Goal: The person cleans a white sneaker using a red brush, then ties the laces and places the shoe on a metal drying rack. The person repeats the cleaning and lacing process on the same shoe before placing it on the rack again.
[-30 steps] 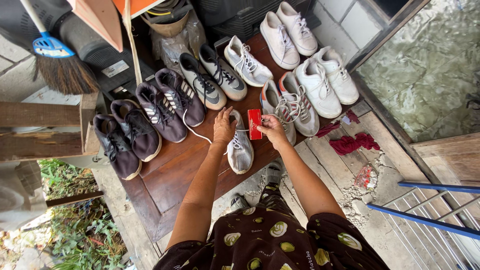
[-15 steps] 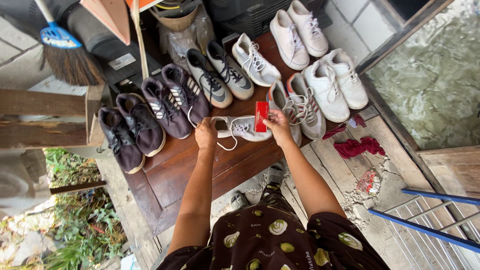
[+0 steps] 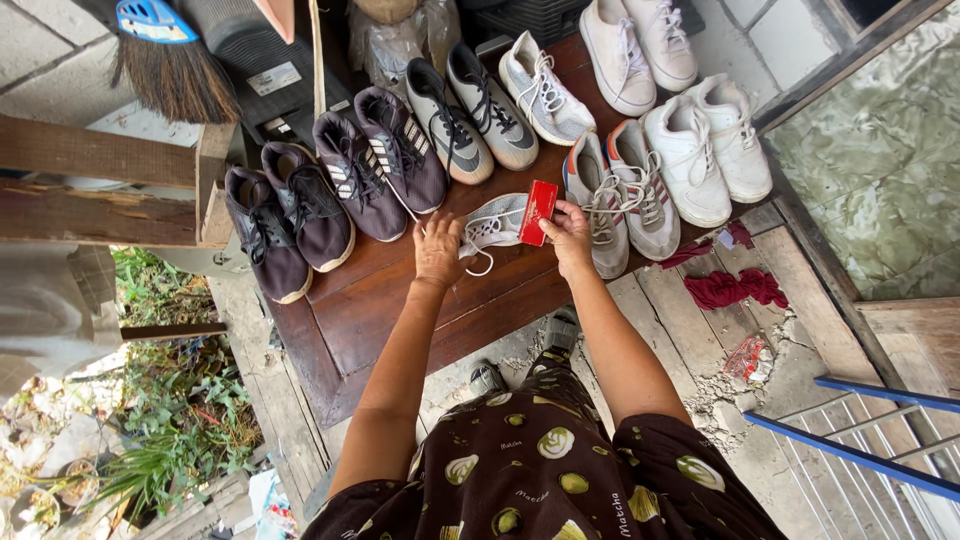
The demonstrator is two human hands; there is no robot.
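Observation:
My left hand [image 3: 438,250] rests on the toe end of a grey sneaker [image 3: 497,222] with white laces that lies sideways on the dark wooden table [image 3: 400,310]. My right hand [image 3: 568,232] grips a small red rectangular brush-like object [image 3: 539,212] and presses it against the sneaker's heel end. A white lace loop hangs from the shoe between my hands.
Several pairs of sneakers line the table's far side: dark purple ones [image 3: 290,220] at left, grey ones [image 3: 475,110] in the middle, white ones [image 3: 715,145] at right. A broom [image 3: 170,60] hangs upper left. Red rags [image 3: 735,288] lie on the planks at right. Blue rails [image 3: 860,440] run lower right.
The grey sneaker has been turned from pointing toward me to lying sideways. My right hand has kept the red object and moved it along the shoe's heel end.

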